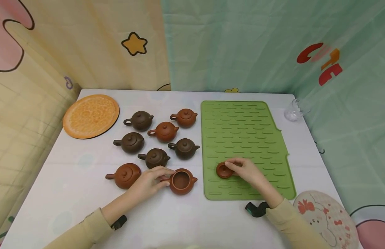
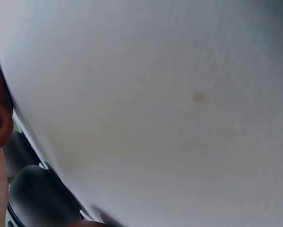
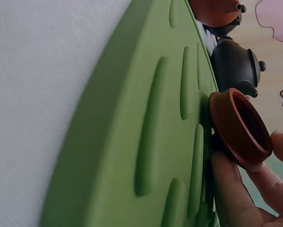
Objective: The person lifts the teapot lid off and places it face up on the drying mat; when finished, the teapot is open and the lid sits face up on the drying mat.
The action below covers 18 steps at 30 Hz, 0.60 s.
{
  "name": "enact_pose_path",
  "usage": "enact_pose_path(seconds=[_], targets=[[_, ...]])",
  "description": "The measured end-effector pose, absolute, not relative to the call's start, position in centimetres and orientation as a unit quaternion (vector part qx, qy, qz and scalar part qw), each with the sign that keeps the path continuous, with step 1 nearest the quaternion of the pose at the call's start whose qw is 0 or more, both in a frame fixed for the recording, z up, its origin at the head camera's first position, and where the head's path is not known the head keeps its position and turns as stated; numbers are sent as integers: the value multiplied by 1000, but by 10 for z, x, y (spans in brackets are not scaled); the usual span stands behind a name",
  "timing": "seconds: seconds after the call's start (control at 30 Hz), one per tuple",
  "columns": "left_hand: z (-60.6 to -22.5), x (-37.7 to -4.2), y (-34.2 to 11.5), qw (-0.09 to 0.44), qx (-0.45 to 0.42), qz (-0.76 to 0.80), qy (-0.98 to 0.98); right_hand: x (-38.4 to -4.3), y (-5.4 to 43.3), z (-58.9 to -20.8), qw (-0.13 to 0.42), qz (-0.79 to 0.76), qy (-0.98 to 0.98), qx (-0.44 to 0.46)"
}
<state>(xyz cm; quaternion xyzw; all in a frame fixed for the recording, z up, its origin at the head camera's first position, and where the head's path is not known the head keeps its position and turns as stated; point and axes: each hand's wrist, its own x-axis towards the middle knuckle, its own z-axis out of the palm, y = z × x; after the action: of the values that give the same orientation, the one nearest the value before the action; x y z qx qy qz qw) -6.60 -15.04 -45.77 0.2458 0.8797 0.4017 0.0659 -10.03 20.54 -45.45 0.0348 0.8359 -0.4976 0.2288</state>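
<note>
My left hand (image 1: 150, 182) grips the loop handle of a reddish-brown clay teapot (image 1: 181, 190). The pot stands upright on the white table without its lid, its round mouth facing up and its spout to the right. Over the front left part of a green ridged mat (image 1: 242, 148), my right hand (image 1: 246, 171) pinches a reddish-brown teapot lid (image 1: 224, 170) between thumb and fingers. Its hollow underside faces up, and in the right wrist view the lid (image 3: 240, 130) tilts close over the mat. The left wrist view catches only the handle (image 2: 2, 125) and a finger.
Several lidded teapots, including a dark brown one (image 1: 155, 158) and a reddish one (image 1: 124, 175), stand around my left hand. A round orange mat (image 1: 91, 116) lies back left, a clear glass item (image 1: 292, 111) back right, and a round patterned mat (image 1: 326, 219) front right.
</note>
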Motion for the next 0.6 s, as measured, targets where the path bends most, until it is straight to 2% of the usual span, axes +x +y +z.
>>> enact_pose_path(seconds=[0.4, 0.6], targets=[[-454, -62, -148, 66, 238, 363, 898, -100, 203, -452, 210, -411, 887, -26], [-437, -60, -146, 54, 218, 332, 916, -104, 203, -445, 211, -372, 903, -45]])
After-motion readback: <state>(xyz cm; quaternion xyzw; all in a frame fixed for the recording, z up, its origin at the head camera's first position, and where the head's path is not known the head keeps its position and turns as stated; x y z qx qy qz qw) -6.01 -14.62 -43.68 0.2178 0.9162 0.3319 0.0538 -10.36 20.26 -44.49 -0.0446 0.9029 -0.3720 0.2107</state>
